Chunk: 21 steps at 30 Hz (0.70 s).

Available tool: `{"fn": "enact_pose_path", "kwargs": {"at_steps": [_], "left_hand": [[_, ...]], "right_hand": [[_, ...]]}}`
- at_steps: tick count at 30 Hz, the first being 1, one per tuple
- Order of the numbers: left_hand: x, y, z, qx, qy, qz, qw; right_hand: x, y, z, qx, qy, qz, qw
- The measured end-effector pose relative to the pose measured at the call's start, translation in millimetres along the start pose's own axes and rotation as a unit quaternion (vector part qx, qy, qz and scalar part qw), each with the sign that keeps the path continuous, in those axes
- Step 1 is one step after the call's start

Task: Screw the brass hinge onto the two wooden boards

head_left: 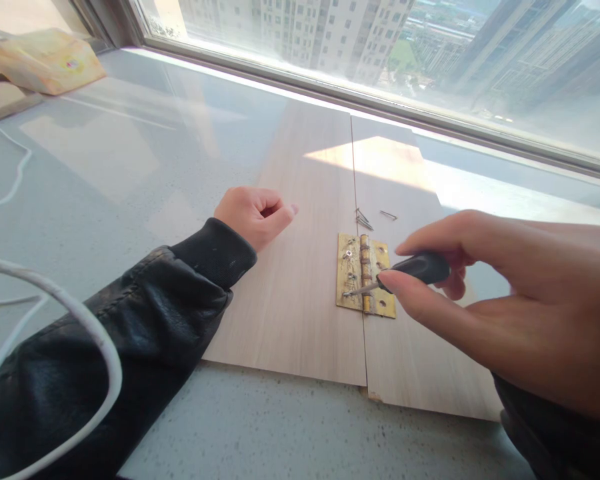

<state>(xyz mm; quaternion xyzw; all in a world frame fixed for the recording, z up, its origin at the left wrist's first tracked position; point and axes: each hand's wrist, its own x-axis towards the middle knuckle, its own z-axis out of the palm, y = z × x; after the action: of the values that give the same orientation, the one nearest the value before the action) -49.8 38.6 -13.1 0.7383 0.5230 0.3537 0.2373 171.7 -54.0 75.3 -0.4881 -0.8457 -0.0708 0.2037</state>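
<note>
My right hand point(485, 287) grips a screwdriver point(420, 268) by its black handle, between thumb and fingers. Its shaft slants left and the tip meets a screw point(347, 294) at the lower left of a brass hinge point(357, 267). The hinge lies opened flat across the seam between two pale wooden boards point(290, 320) point(420, 367). Screw heads show in its left leaf; the right leaf has bare holes. Curled into a loose fist, my left hand point(254, 217) rests on the left board, apart from the hinge. I see nothing in it.
Several loose screws point(363, 220) lie just above the hinge, with a single screw point(389, 215) to their right. A white cable point(111, 360) loops across the left foreground. At the far left sits a yellow packet point(55, 63) on the speckled counter point(180, 153). A window point(330, 40) borders the back.
</note>
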Motion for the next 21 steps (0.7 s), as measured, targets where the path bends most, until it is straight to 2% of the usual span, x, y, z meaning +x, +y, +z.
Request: {"fn": "enact_pose_path", "kwargs": {"at_steps": [5,12,16,21], "left_hand": [[-1.3,0.4,2.6,-0.002,0.028,0.013,1.0],[-1.8,2.6,1.4,-0.002,0.016,0.006,1.0],[-1.5,2.3,0.5,-0.003,0.017,0.004,1.0],[0.8,-0.2,-1.1,0.0,-0.01,0.002,1.0]], "right_hand": [[-1.3,3.7,-2.6,0.041,-0.008,-0.022,0.999],[-9.5,23.9,-19.0,0.063,-0.113,-0.039,0.991],[-11.3,26.3,-22.5,0.08,-0.113,-0.022,0.99],[-8.9,24.5,-22.8,0.084,-0.119,-0.032,0.989]]}}
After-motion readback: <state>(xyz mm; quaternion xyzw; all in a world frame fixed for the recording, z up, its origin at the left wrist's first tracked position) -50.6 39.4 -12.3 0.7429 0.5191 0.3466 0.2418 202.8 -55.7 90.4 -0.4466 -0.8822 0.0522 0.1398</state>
